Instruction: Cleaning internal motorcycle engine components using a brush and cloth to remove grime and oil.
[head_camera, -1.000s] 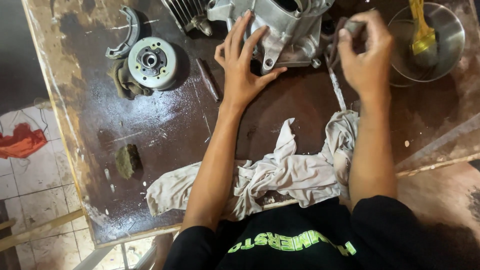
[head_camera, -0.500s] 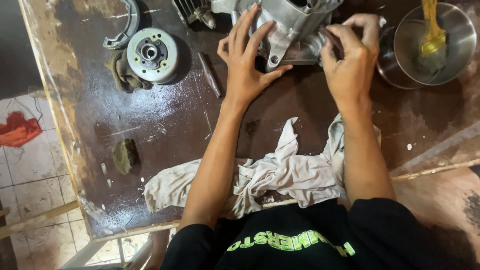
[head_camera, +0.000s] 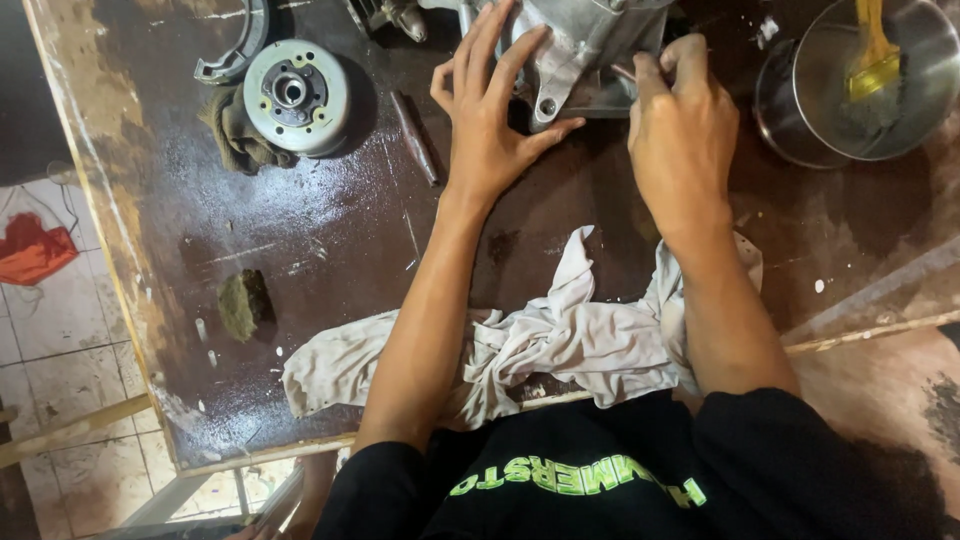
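Cast grey metal engine casing (head_camera: 585, 50) at the tabletop's (head_camera: 330, 230) far edge looks heavy, rigid, oily: your left hand (head_camera: 490, 130) braces it with fingers spread, your right hand (head_camera: 680, 125) pinches a thin tool against its flange.

Your left hand (head_camera: 490, 120) lies spread on the grey engine part (head_camera: 585, 50), so your fingertips have metal right under them. Just left of your thumb lies a thin metal rod (head_camera: 414, 135); go past it and you meet the round metal wheel (head_camera: 295, 95) sitting on a dirty rag. Right of your right hand (head_camera: 680, 130) the steel bowl (head_camera: 790, 110) with a yellow brush (head_camera: 873, 55) blocks the way. Behind your wrists, towards you, the white cloth (head_camera: 560, 345) covers the table edge. Between the rod and the cloth, the brown table (head_camera: 330, 230) is open room.
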